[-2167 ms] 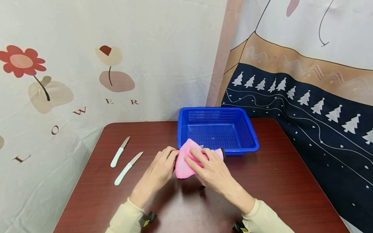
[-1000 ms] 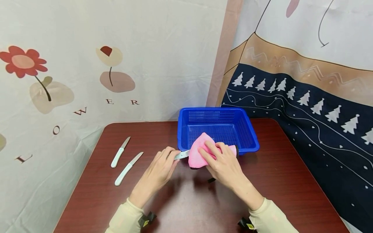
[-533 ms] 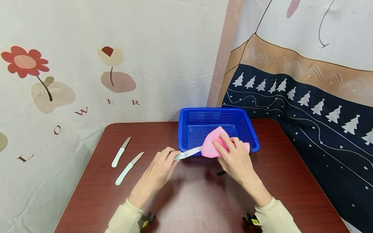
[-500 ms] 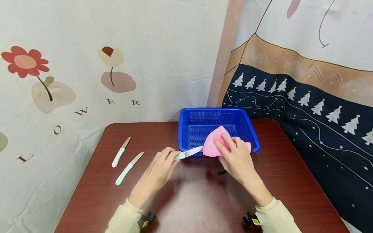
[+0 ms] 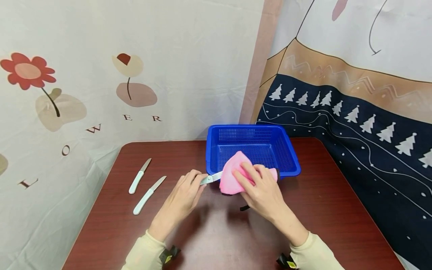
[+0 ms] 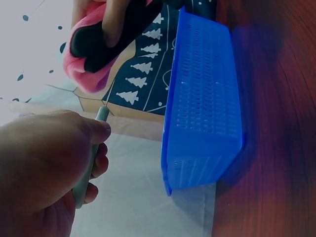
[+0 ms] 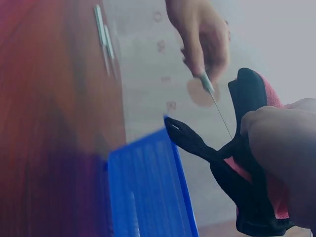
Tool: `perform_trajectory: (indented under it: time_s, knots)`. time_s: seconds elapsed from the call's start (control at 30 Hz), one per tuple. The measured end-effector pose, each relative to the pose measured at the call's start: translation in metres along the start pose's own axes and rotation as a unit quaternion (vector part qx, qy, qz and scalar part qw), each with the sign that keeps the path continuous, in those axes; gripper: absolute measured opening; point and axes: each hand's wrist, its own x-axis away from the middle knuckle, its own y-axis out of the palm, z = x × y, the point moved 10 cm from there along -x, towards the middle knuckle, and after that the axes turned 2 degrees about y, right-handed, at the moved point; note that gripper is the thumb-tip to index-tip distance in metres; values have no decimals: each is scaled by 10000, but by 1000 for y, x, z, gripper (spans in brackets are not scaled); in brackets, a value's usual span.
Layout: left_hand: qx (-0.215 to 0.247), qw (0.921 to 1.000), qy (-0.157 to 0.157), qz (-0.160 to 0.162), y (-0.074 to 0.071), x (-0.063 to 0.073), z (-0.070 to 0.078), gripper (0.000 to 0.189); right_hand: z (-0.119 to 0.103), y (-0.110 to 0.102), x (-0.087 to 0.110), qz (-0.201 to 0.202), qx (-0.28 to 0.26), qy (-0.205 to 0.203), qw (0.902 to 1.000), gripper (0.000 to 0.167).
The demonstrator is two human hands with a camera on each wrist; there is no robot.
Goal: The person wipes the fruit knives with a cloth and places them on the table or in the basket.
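My left hand [image 5: 183, 193] grips the pale green handle of a small knife [image 5: 208, 180], its blade pointing right. With my right hand [image 5: 264, 193] I pinch a pink cloth [image 5: 230, 178] with black trim around that blade, so the cloth hides most of the blade and its tip. In the left wrist view the knife handle [image 6: 88, 173] lies between thumb and curled fingers. The right wrist view shows the cloth's black edging [image 7: 249, 101] folded at the thin blade, with a black hanging loop sticking out. Both hands are above the table, in front of the blue basket.
The blue perforated basket [image 5: 210, 150] stands at the table's back, just beyond the cloth. Two similar knives lie on the left of the brown table [image 5: 209, 243]: one farther back [image 5: 136, 182], one nearer [image 5: 144, 201]. Patterned fabric [image 5: 189, 75] hangs behind.
The cloth first slid right along the blade, baring most of it, and has now come back left toward the handle with my right hand. My left hand has barely moved.
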Motion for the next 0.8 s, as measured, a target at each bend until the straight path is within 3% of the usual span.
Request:
perform_trajectory:
  time_s: [0.37, 0.8]
  knots:
    - [-76, 9999, 115, -68, 2, -1, 4, 30, -52, 23, -10, -1, 159, -892, 9959, 37]
    - [46, 9999, 137, -19, 1, 0, 4, 33, -46, 28, -5, -275, 261, -763, 9964, 39]
